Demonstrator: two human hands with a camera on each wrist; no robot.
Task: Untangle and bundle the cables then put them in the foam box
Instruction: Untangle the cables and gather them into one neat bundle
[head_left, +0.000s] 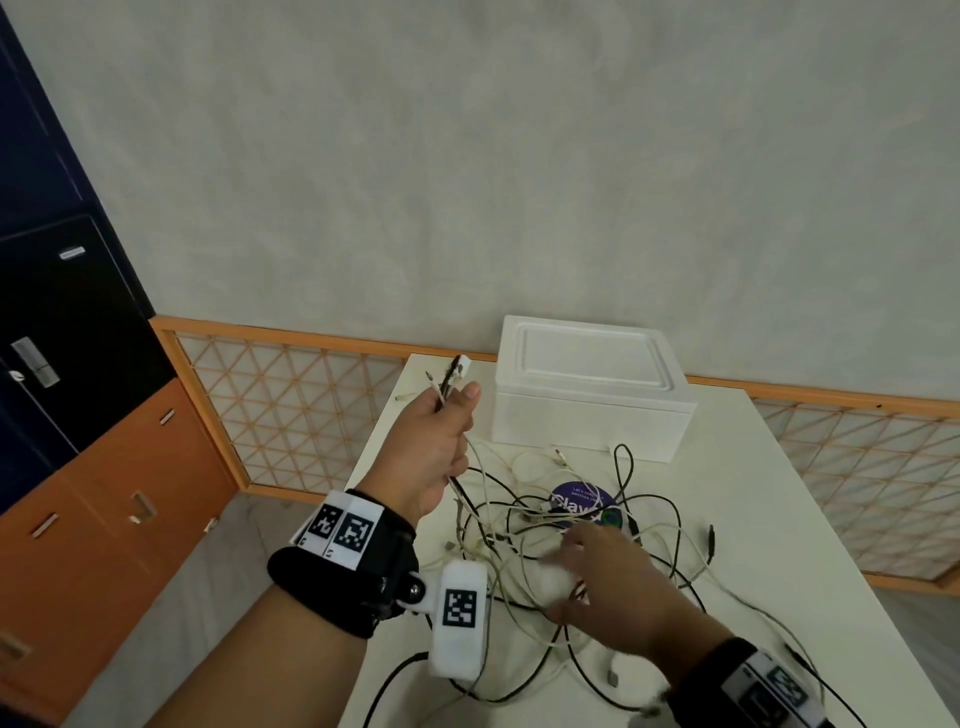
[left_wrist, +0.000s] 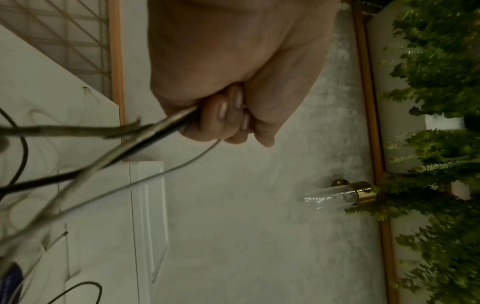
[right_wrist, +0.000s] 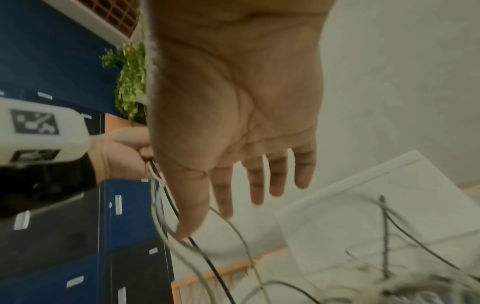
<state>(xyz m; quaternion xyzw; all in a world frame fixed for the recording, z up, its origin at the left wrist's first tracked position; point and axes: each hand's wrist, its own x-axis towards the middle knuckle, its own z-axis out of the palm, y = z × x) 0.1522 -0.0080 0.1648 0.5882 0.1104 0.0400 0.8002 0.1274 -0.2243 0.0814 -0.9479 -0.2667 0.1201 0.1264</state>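
A tangle of black and white cables (head_left: 571, 525) lies spread over the white table (head_left: 779, 519). My left hand (head_left: 441, 441) is raised above the table's left side and grips several cable ends (head_left: 449, 376) in a fist; the plugs stick out above the thumb. The left wrist view shows those fingers (left_wrist: 228, 115) curled round the cables (left_wrist: 145, 133). My right hand (head_left: 613, 577) hovers low over the tangle with its fingers (right_wrist: 259, 181) straight and spread, holding nothing. The white foam box (head_left: 592, 384) stands shut with its lid on at the table's far side.
A round purple sticker (head_left: 582, 501) lies under the cables in front of the box. An orange lattice railing (head_left: 291, 405) runs behind the table. Blue, black and orange cabinets (head_left: 78, 415) stand at the left. A cable (head_left: 395, 680) hangs over the table's near left edge.
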